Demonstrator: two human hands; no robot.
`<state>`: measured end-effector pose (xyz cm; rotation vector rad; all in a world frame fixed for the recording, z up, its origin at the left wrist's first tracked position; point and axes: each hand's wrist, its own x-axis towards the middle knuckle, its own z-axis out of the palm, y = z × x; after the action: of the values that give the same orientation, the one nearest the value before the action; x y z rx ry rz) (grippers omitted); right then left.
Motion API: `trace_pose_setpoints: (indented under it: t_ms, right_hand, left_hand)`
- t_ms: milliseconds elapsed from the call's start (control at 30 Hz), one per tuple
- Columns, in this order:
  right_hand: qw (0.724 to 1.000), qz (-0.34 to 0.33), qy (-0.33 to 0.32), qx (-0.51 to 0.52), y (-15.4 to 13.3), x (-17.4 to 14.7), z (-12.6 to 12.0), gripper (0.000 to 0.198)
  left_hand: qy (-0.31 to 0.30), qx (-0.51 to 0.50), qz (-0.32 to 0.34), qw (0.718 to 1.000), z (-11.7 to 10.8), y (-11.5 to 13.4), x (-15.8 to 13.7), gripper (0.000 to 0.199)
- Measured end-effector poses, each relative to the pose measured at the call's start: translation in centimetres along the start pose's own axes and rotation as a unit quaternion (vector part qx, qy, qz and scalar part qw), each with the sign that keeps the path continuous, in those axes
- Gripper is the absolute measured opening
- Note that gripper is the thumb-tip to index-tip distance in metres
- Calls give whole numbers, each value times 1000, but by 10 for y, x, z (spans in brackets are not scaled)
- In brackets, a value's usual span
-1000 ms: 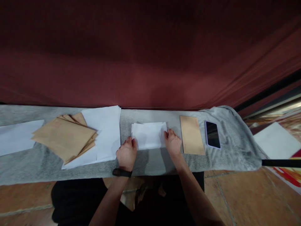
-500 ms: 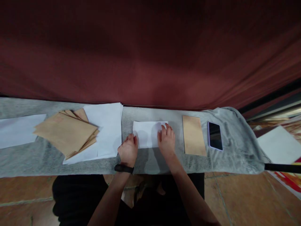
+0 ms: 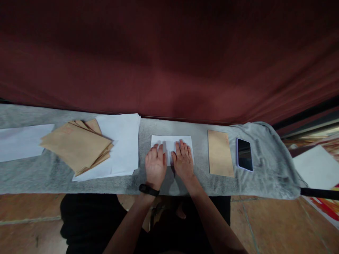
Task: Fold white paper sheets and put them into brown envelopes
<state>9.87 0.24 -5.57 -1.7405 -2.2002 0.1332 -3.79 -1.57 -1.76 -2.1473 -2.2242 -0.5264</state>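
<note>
A small white sheet of paper [image 3: 170,140], which looks folded, lies on the grey cloth in front of me. My left hand [image 3: 156,165] rests on its left part with the fingers stretched out. Flat on the right part lies my right hand [image 3: 183,159], fingers extended and slightly spread. Both hands cover much of the paper's near half. To the right of them a single brown envelope [image 3: 220,153] lies apart from the paper. Left of my hands is a stack of larger white sheets [image 3: 123,141], partly under a fanned pile of brown envelopes [image 3: 76,144].
A phone [image 3: 244,154] lies right of the single envelope. At the far left is another white sheet [image 3: 21,143]. The grey cloth [image 3: 196,183] covers a narrow surface, with a dark red curtain [image 3: 169,70] along its back edge. A black bar [image 3: 319,193] juts out at the right.
My left hand has moved right from the paper's left edge onto the paper, its fingers now stretched out. My right hand has shifted slightly left and flattened. The view has shifted slightly.
</note>
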Motion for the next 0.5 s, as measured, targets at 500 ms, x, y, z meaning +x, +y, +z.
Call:
trace_pose_setpoints:
  t_ms: [500]
  right_hand:
    - [1000,10,-2,-10,7,1,2,54]
  left_hand:
    - [-70,-29,118,990,30,-2,-4,55]
